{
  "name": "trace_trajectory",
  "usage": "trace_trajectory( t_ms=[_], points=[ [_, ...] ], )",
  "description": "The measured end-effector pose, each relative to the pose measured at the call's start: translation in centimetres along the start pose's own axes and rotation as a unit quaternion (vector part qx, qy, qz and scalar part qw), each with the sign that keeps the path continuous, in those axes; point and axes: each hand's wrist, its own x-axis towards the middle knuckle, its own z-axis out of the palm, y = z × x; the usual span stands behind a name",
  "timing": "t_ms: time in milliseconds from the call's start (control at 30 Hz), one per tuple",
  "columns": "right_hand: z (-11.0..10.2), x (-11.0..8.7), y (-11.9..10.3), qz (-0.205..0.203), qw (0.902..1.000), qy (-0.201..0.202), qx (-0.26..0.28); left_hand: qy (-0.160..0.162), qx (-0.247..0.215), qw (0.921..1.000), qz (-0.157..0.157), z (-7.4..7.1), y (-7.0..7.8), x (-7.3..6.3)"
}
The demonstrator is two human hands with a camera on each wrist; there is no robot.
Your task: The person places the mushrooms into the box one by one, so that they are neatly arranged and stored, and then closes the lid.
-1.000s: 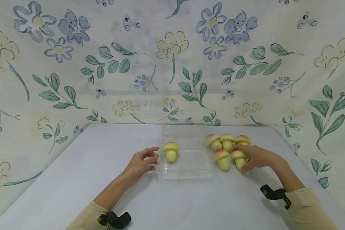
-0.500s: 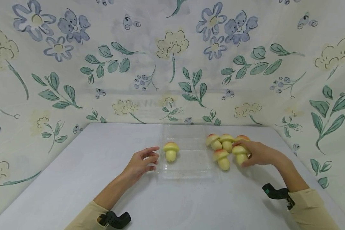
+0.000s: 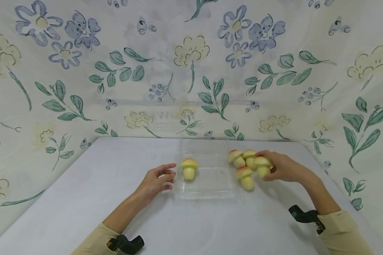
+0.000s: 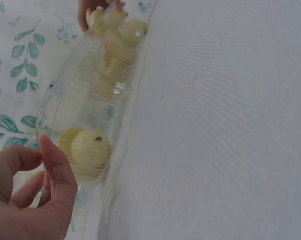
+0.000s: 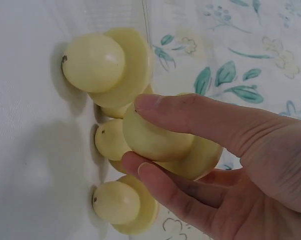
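Observation:
A clear plastic box (image 3: pixel 207 193) lies on the table, with one yellow toy mushroom (image 3: pixel 189 169) at its left side. My left hand (image 3: pixel 157 182) pinches the box's left rim between thumb and fingers, seen close in the left wrist view. Thumb and fingers of my right hand (image 3: pixel 282 168) grip another toy mushroom (image 3: pixel 263 167), above the table. Beside the box's right wall sit more toy mushrooms with red-tinged caps, one in front (image 3: pixel 245 178) and two behind (image 3: pixel 236 158). A further toy mushroom (image 5: pixel 120 207) shows in the right wrist view but hides behind my right hand in the head view.
The white table (image 3: pixel 210 226) ends at a flower-patterned cloth (image 3: pixel 191 81) at the back and sides. Black wrist cameras are strapped over both sleeves.
My right hand has lifted a toy mushroom off the table and moved it slightly left, toward the box. My left hand has stayed at the box's rim.

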Motion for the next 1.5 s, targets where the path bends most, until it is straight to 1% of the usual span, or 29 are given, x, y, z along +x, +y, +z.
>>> trace_trajectory(
  t_ms=[200, 367, 567, 733, 900, 1067, 1267, 1433, 1500],
  points=[
    [-0.1, 0.5, -0.7, -0.013, 0.9998, 0.012, -0.002, 0.001, 0.000, 1.0000, 0.000, 0.0, 0.0, 0.0],
    [-0.2, 1.3, -1.5, -0.030, 0.9992, 0.023, -0.014, 0.002, 0.000, 1.0000, 0.000, 0.1, 0.2, 0.0],
    [-0.4, 2.6, -3.3, -0.040, 0.9990, 0.019, 0.000, 0.006, 0.000, 1.0000, -0.004, 0.1, 0.2, 0.0],
    [-0.1, 3.9, -5.0, -0.034, 0.9994, 0.006, 0.005, 0.004, 0.002, 1.0000, -0.005, 0.0, 0.1, 0.0],
    [0.5, 5.4, -6.4, -0.035, 0.9990, -0.018, 0.021, 0.002, -0.001, 1.0000, -0.004, 0.0, 0.0, 0.0],
    [1.5, 6.9, -7.2, -0.048, 0.9984, -0.030, 0.009, 0.001, 0.002, 1.0000, -0.002, 0.1, 0.1, 0.0],
    [2.7, 8.2, -7.9, -0.057, 0.9973, -0.044, -0.013, 0.000, 0.002, 1.0000, -0.004, 0.0, 0.1, 0.0],
    [3.4, 9.0, -8.6, -0.053, 0.9965, -0.062, -0.018, -0.004, -0.002, 1.0000, 0.000, 0.0, 0.1, 0.1],
    [3.7, 9.3, -8.9, -0.045, 0.9963, -0.072, -0.014, -0.005, -0.004, 1.0000, 0.001, 0.0, 0.1, 0.1]
  ],
)
